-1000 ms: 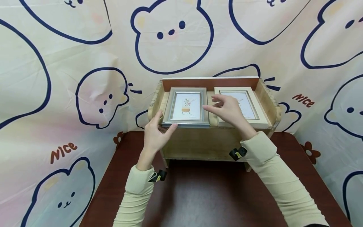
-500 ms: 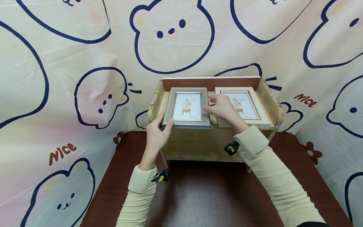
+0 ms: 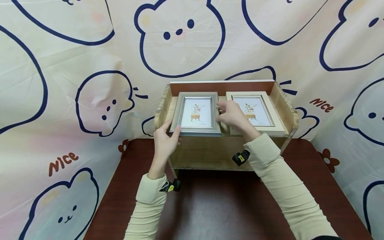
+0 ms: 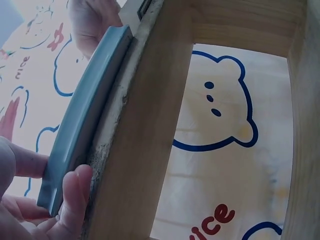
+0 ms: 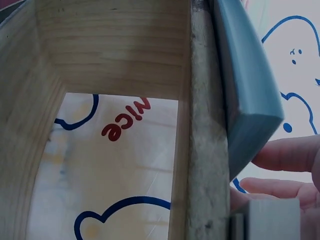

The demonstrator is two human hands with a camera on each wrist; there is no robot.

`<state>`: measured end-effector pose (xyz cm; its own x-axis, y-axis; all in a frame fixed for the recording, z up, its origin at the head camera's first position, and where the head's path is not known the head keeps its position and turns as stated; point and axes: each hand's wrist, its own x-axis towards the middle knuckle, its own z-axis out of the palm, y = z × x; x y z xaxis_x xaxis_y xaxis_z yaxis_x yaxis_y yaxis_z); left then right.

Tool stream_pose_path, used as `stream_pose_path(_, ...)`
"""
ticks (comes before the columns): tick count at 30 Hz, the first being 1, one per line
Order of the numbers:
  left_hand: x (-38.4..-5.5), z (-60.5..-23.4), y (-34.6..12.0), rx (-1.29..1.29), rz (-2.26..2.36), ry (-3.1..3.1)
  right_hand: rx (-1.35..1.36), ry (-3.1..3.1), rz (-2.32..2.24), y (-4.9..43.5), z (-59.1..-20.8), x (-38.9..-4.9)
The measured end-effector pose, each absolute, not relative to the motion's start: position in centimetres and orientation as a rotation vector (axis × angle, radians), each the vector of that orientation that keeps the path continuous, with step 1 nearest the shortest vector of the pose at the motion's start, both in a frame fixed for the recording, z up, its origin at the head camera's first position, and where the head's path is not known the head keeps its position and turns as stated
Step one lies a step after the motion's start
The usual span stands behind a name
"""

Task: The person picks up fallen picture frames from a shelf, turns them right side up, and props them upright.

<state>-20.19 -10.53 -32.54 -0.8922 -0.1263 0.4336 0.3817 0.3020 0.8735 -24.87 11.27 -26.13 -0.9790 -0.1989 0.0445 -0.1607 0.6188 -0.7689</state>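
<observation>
A silver-grey picture frame (image 3: 181, 113) with a potted-plant print lies face up on top of a small wooden shelf unit (image 3: 207, 153). My left hand (image 3: 165, 143) grips its near left corner, thumb on top. In the left wrist view, fingers (image 4: 75, 195) curl under the frame's blue-grey edge (image 4: 80, 115). At the right side, my right hand (image 3: 235, 115) holds the frame's edge between thumb and fingers. The right wrist view has its fingertips (image 5: 272, 155) right at the frame's corner (image 5: 255, 107). A cream picture frame (image 3: 277, 123) lies to the right, partly behind that hand.
The unit has raised wooden sides (image 3: 285, 110) and a brown back panel (image 3: 222, 87). It stands on a dark red-brown table (image 3: 210, 206). A cartoon-printed cloth (image 3: 183, 53) hangs behind and on both sides.
My right hand has shifted left and down, onto the silver-grey frame's right edge. The left thumb has drawn in and the left hand has closed on the frame's near corner.
</observation>
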Motion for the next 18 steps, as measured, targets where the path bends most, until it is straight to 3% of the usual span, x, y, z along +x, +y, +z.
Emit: stream_pose_path(18, -20.30, -33.28, -10.98, -0.274, -1.707, -2.067, -0.272, 2.713, -1.558, 11.19, -26.68, -24.14)
